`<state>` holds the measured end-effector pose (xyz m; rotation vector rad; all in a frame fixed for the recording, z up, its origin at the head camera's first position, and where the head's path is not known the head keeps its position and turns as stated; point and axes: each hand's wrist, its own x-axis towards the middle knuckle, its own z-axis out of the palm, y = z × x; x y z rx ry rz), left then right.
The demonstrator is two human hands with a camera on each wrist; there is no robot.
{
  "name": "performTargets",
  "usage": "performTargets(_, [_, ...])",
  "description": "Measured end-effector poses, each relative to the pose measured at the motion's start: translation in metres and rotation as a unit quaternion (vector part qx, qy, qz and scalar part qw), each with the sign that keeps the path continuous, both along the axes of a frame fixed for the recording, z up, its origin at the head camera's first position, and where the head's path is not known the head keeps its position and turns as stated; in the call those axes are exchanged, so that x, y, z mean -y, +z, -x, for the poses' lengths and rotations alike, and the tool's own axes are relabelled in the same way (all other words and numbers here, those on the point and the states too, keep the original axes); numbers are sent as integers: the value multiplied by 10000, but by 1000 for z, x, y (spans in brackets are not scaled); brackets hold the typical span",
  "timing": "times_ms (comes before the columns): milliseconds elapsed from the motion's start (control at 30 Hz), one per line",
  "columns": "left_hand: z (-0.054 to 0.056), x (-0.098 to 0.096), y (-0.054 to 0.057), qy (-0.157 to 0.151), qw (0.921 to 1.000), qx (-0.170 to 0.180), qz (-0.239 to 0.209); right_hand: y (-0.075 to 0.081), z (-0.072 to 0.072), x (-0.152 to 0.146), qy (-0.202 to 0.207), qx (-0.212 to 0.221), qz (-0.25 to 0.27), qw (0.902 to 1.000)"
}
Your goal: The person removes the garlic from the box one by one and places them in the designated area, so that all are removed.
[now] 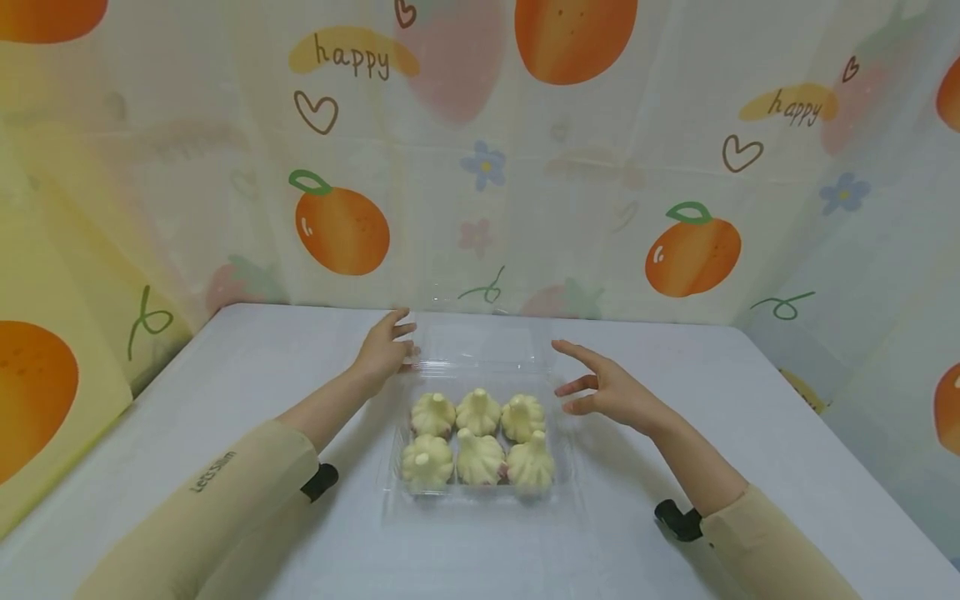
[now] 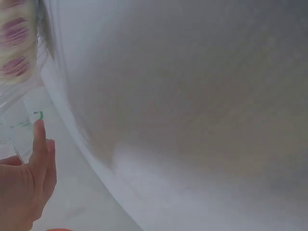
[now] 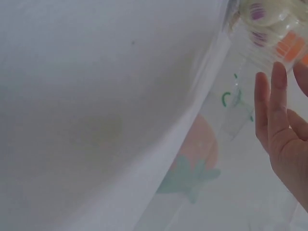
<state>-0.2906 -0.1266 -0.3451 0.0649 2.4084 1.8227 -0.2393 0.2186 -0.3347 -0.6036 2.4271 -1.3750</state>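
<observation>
A clear plastic clamshell box point(image 1: 562, 492) lies on the table with its hinged lid point(image 1: 483, 342) raised at the back. Inside sit several cream garlic bulbs point(image 1: 478, 410) in two rows, necks mostly upward; purple streaks show on the garlic point(image 2: 14, 36) in the left wrist view. My left hand point(image 1: 381, 350) is at the lid's left edge, fingers extended, fingertips right at the plastic. On the other side my right hand point(image 1: 611, 390) hovers just beside the lid's right edge, its fingers spread and relaxed, holding nothing.
The box rests on a white-covered table point(image 1: 300, 533). Behind the table hangs a printed curtain point(image 1: 420, 208) with oranges, hearts and flowers, reaching the back edge. A yellow sheet point(image 1: 60, 275) hangs at the left. Dark straps point(image 1: 678, 521) show at the sleeve cuffs.
</observation>
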Motion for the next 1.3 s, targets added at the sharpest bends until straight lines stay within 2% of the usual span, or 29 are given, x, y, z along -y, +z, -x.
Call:
performTargets(500, [3, -2, -9, 169, 9981, 576, -97, -1, 8, 1, 206, 181, -81, 9996])
performTargets(733, [5, -3, -11, 215, 9978, 621, -114, -2, 13, -1, 354, 224, -138, 9990])
performTargets(1000, [4, 4, -9, -59, 9977, 617, 291, -3, 17, -3, 417, 418, -166, 9981])
performTargets(1067, [3, 6, -7, -61, 9977, 488, 466, -3, 17, -4, 429, 433, -173, 9980])
performTargets(1133, [1, 9, -4, 3, 9966, 203, 793, -2, 17, -4, 444, 408, -191, 9980])
performTargets(1233, [-4, 12, 4, 239, 9903, -470, 1284, -2, 17, -4, 457, 372, -212, 9980])
performTargets(1300, [-9, 13, 12, 451, 9818, -980, 1561, -2, 17, -4, 444, 375, -219, 9981])
